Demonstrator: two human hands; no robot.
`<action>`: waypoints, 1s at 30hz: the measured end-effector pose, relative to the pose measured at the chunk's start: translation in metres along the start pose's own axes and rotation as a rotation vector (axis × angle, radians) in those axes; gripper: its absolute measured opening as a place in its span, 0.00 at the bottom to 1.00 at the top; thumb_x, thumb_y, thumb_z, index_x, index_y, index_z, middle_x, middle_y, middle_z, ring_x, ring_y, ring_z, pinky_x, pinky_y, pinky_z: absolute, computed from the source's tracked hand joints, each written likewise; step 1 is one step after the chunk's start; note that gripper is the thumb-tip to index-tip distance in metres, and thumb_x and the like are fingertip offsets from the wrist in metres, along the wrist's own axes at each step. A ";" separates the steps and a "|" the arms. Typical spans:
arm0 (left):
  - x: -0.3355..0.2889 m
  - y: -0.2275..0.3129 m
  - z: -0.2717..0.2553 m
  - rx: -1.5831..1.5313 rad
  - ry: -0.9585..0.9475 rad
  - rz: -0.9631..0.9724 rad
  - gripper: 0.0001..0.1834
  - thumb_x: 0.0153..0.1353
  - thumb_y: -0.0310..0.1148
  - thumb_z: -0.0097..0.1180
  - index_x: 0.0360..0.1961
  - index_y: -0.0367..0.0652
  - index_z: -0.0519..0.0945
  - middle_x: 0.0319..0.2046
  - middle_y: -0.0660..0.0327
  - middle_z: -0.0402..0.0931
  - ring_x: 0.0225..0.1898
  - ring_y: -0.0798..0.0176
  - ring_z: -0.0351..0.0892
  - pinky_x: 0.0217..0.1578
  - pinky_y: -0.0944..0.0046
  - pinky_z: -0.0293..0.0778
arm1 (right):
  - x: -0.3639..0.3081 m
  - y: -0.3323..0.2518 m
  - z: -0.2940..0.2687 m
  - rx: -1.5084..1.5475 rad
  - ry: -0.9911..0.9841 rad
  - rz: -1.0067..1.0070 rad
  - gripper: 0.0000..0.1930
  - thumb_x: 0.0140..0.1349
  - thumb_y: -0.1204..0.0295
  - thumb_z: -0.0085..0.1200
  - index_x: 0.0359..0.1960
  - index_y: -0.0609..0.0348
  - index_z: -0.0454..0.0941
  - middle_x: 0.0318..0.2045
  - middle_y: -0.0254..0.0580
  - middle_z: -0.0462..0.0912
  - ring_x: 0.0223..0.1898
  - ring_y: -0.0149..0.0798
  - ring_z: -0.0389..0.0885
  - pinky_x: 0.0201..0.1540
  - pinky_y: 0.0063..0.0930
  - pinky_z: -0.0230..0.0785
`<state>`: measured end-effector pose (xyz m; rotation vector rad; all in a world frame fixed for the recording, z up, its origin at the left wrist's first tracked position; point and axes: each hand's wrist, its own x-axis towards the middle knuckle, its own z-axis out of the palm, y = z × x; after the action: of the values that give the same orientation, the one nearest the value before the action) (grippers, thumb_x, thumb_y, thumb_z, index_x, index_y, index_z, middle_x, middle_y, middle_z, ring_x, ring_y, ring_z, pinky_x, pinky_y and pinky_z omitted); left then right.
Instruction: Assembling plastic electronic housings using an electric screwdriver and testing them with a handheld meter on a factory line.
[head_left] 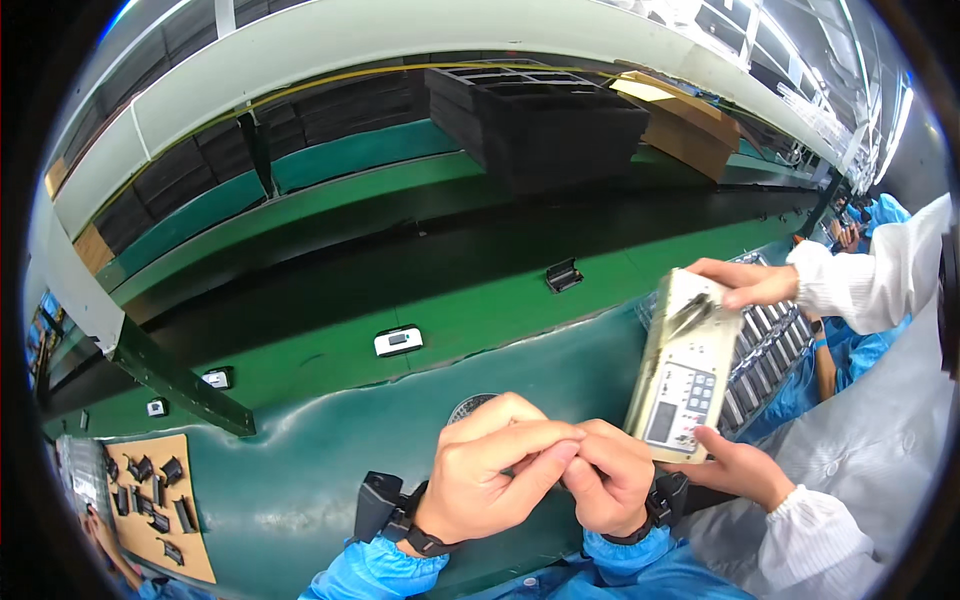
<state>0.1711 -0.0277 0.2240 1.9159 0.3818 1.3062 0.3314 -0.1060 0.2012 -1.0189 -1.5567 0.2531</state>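
Observation:
My left hand (497, 470) and my right hand (612, 482) meet above the green mat, fingertips and thumbs pinched together. Whatever lies between the fingertips, if anything, is too small or hidden to tell. Both wrists carry black straps with black boxes, over blue sleeves. Behind my left hand a round dark disc (470, 406) is partly covered. Just right of my right hand, another person in white sleeves holds a beige instrument box (668, 372) tilted, with a keypad and small display; one hand is at its top, one at its bottom.
Along the green conveyor sit a white device (398, 341), an open black casing (564, 275) and smaller white units (217, 379). Black parts lie on a cardboard sheet (195, 548) at left. A tray of dark parts (755, 372) stands right. Black crates (540, 130) and a carton (690, 130) stand behind.

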 end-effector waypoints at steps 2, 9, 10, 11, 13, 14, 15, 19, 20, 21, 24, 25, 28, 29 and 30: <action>0.005 0.000 -0.006 0.028 -0.055 -0.029 0.07 0.61 0.21 0.68 0.41 0.37 0.91 0.29 0.59 0.83 0.29 0.66 0.80 0.29 0.68 0.75 | -0.005 0.008 0.004 0.121 0.014 0.066 0.08 0.67 0.78 0.63 0.43 0.72 0.85 0.31 0.49 0.86 0.29 0.39 0.85 0.32 0.29 0.77; -0.008 -0.019 -0.019 -0.025 -0.064 -0.027 0.06 0.64 0.23 0.68 0.42 0.36 0.90 0.32 0.57 0.84 0.31 0.64 0.82 0.33 0.66 0.78 | -0.009 0.016 0.024 0.152 -0.022 0.052 0.06 0.70 0.79 0.56 0.42 0.72 0.83 0.29 0.46 0.84 0.27 0.35 0.83 0.32 0.27 0.75; -0.010 -0.018 -0.021 -0.063 -0.080 -0.061 0.06 0.64 0.23 0.68 0.42 0.37 0.90 0.32 0.57 0.84 0.31 0.64 0.82 0.33 0.66 0.78 | -0.010 0.015 0.026 0.171 -0.021 0.054 0.06 0.70 0.79 0.56 0.42 0.72 0.82 0.29 0.46 0.84 0.27 0.35 0.83 0.32 0.27 0.76; -0.011 -0.018 -0.023 -0.101 -0.096 -0.094 0.06 0.65 0.23 0.67 0.42 0.37 0.90 0.32 0.57 0.84 0.32 0.63 0.82 0.33 0.65 0.78 | -0.012 0.016 0.027 0.168 -0.024 0.053 0.06 0.70 0.79 0.56 0.42 0.72 0.82 0.29 0.46 0.84 0.27 0.35 0.83 0.32 0.27 0.76; -0.015 -0.020 -0.026 -0.134 -0.110 -0.072 0.06 0.65 0.22 0.67 0.42 0.37 0.90 0.33 0.57 0.84 0.32 0.63 0.82 0.33 0.65 0.78 | -0.017 0.017 0.027 0.213 -0.029 0.098 0.09 0.71 0.79 0.55 0.46 0.73 0.82 0.32 0.47 0.85 0.30 0.36 0.85 0.34 0.27 0.77; -0.017 -0.021 -0.027 -0.165 -0.129 -0.052 0.06 0.65 0.22 0.66 0.42 0.37 0.90 0.33 0.57 0.84 0.32 0.62 0.82 0.34 0.65 0.77 | -0.019 0.017 0.029 0.211 -0.032 0.096 0.09 0.71 0.79 0.55 0.46 0.73 0.82 0.32 0.47 0.85 0.30 0.36 0.85 0.34 0.27 0.77; -0.020 -0.023 -0.028 -0.165 -0.123 -0.052 0.06 0.65 0.22 0.66 0.42 0.37 0.90 0.33 0.57 0.84 0.32 0.62 0.82 0.34 0.65 0.77 | -0.020 0.019 0.032 0.178 -0.036 0.103 0.10 0.71 0.78 0.55 0.48 0.73 0.82 0.34 0.48 0.86 0.32 0.37 0.85 0.35 0.27 0.77; -0.027 -0.029 -0.031 -0.101 -0.112 -0.107 0.07 0.65 0.22 0.66 0.42 0.37 0.90 0.32 0.57 0.83 0.32 0.62 0.82 0.33 0.65 0.77 | -0.029 0.022 0.038 0.124 -0.018 0.116 0.12 0.71 0.77 0.57 0.51 0.74 0.82 0.37 0.51 0.87 0.34 0.38 0.87 0.37 0.28 0.78; -0.028 -0.030 -0.031 -0.110 -0.116 -0.097 0.07 0.64 0.21 0.66 0.43 0.37 0.90 0.32 0.58 0.83 0.32 0.62 0.82 0.34 0.65 0.77 | -0.030 0.022 0.039 0.123 0.008 0.116 0.11 0.71 0.77 0.57 0.50 0.73 0.82 0.36 0.50 0.87 0.34 0.38 0.86 0.37 0.28 0.77; -0.028 -0.031 -0.031 -0.112 -0.118 -0.098 0.07 0.64 0.21 0.66 0.43 0.37 0.90 0.32 0.58 0.83 0.32 0.62 0.82 0.34 0.65 0.77 | -0.030 0.019 0.040 0.122 0.010 0.118 0.11 0.71 0.77 0.57 0.50 0.73 0.82 0.36 0.50 0.87 0.34 0.38 0.86 0.37 0.28 0.77; -0.026 -0.031 -0.029 -0.131 -0.156 -0.042 0.07 0.65 0.22 0.66 0.44 0.37 0.88 0.33 0.57 0.83 0.31 0.61 0.83 0.33 0.64 0.77 | -0.027 0.017 0.037 0.197 0.022 0.175 0.10 0.70 0.78 0.58 0.48 0.72 0.83 0.34 0.49 0.87 0.32 0.36 0.86 0.35 0.27 0.76; -0.025 -0.030 -0.026 -0.142 -0.139 -0.047 0.07 0.64 0.22 0.67 0.42 0.37 0.89 0.32 0.58 0.83 0.32 0.61 0.83 0.34 0.65 0.77 | -0.024 0.019 0.033 0.216 0.001 0.156 0.09 0.69 0.78 0.58 0.46 0.72 0.83 0.33 0.48 0.87 0.31 0.36 0.86 0.34 0.26 0.76; -0.022 -0.033 -0.017 -0.104 -0.109 -0.023 0.06 0.62 0.22 0.68 0.41 0.38 0.91 0.32 0.59 0.84 0.33 0.61 0.84 0.36 0.64 0.78 | -0.026 0.024 0.031 0.329 0.031 0.178 0.07 0.69 0.78 0.58 0.43 0.71 0.83 0.31 0.47 0.85 0.29 0.34 0.85 0.31 0.25 0.75; -0.021 -0.032 -0.016 -0.050 -0.091 0.012 0.06 0.62 0.23 0.69 0.40 0.38 0.91 0.32 0.59 0.85 0.33 0.61 0.84 0.37 0.64 0.79 | -0.025 0.023 0.030 0.340 0.025 0.192 0.07 0.69 0.78 0.57 0.44 0.70 0.82 0.31 0.47 0.85 0.29 0.34 0.85 0.31 0.25 0.75; -0.021 -0.036 -0.015 -0.051 -0.095 0.006 0.06 0.62 0.23 0.69 0.40 0.38 0.91 0.32 0.59 0.85 0.33 0.61 0.84 0.37 0.64 0.79 | -0.025 0.026 0.030 0.341 0.018 0.219 0.06 0.70 0.78 0.56 0.44 0.70 0.82 0.31 0.47 0.85 0.28 0.34 0.85 0.31 0.25 0.75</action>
<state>0.1553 -0.0103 0.1866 1.9296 0.2929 1.2118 0.3143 -0.0972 0.1585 -0.9157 -1.3283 0.6367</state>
